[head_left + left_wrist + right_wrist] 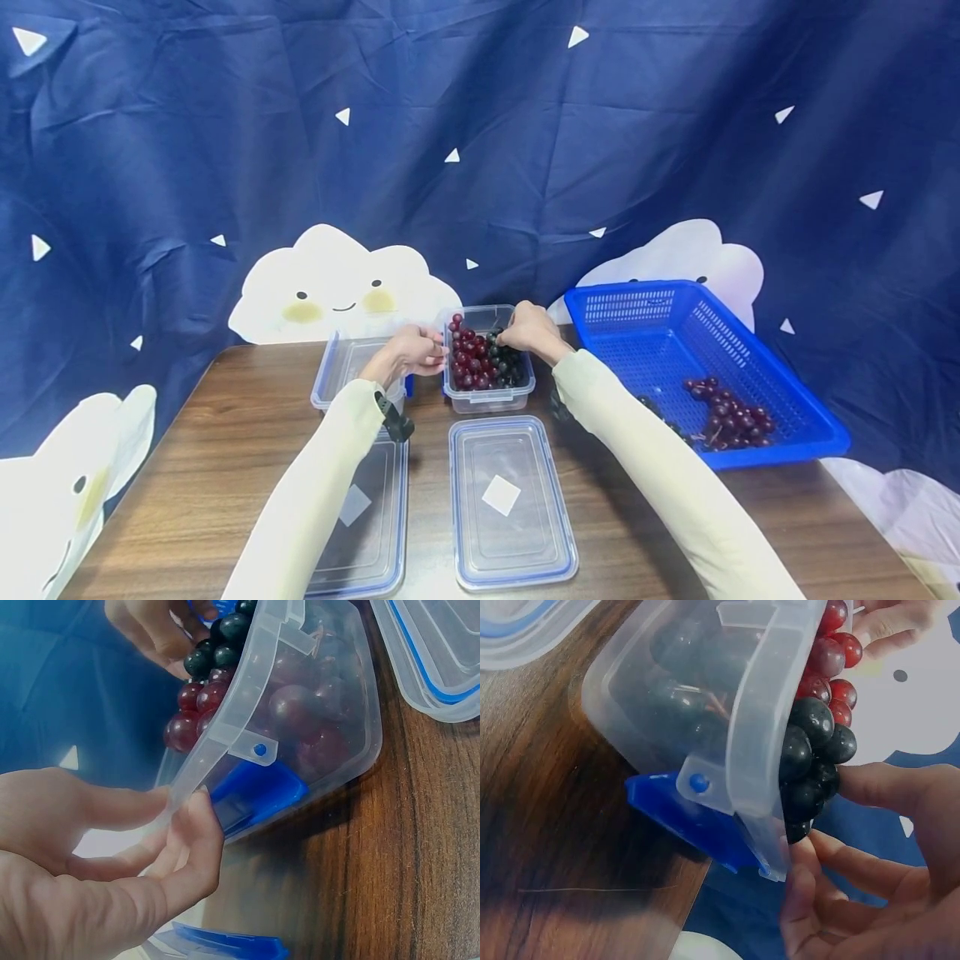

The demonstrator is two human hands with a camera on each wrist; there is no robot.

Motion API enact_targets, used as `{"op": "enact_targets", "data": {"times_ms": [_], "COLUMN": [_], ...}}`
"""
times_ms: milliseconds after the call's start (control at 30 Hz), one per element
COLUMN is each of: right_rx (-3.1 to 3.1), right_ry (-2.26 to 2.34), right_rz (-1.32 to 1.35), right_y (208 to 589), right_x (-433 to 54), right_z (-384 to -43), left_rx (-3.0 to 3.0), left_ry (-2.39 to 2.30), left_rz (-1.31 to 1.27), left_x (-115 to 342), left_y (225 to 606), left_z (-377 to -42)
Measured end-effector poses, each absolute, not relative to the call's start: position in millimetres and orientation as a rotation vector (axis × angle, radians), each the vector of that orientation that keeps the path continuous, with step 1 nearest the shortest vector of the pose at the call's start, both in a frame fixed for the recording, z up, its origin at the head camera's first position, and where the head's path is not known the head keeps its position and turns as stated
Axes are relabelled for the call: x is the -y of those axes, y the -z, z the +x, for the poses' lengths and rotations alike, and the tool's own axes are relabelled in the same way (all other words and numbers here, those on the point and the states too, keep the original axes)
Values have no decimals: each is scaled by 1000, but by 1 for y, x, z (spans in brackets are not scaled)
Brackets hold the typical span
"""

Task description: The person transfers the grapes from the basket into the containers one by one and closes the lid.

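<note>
A clear plastic food container [491, 403] with blue side latches holds red grapes [468, 360] on its left and dark grapes [512, 367] on its right. My left hand [416, 350] pinches the container's left rim between thumb and fingers, just above a hanging blue latch [259, 796]. At the opposite side, my right hand [531, 327] has thumb and fingertips on the dark grapes, pinching them at the rim in the right wrist view. Some grapes rise above the rim.
A second clear container [330, 379] stands left, partly behind my left hand. Two clear lids with blue seals, one central [513, 508] and one left [375, 508], lie in front. At right, a blue basket [637, 354] contains red grapes [731, 417] and some dark ones, partly behind my sleeve.
</note>
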State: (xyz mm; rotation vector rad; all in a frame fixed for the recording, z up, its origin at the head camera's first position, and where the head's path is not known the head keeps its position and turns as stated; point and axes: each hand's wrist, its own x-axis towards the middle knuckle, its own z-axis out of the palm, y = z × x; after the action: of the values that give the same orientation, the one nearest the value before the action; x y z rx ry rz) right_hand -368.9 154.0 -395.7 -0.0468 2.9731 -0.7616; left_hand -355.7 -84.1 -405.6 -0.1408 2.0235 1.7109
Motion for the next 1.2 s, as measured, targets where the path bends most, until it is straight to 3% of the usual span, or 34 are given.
{"op": "enact_targets", "data": {"times_ms": [33,433,700,967,1200], "right_rx": [-2965,-2995,-2969,-2883,-2901], "right_ry": [739,838,1007,1059,927], "right_rz": [-11,-71,-158,-238,-235], "right_y": [382,376,348,311,285], "right_x": [-149,-158,-176,-210,-254], "right_z": [-356,-349,-341,-327,-302], "left_rx": [-2022,-2047,-2223,-2507,-2632], "left_ry": [-1714,-1714,-1610,-1354,-1183], "left_rz": [-140,-123,59,209,166], "left_x": [84,83,89,134,195], "left_y": [406,406,388,353,342], "left_z": [-356,-353,-339,-328,-328]}}
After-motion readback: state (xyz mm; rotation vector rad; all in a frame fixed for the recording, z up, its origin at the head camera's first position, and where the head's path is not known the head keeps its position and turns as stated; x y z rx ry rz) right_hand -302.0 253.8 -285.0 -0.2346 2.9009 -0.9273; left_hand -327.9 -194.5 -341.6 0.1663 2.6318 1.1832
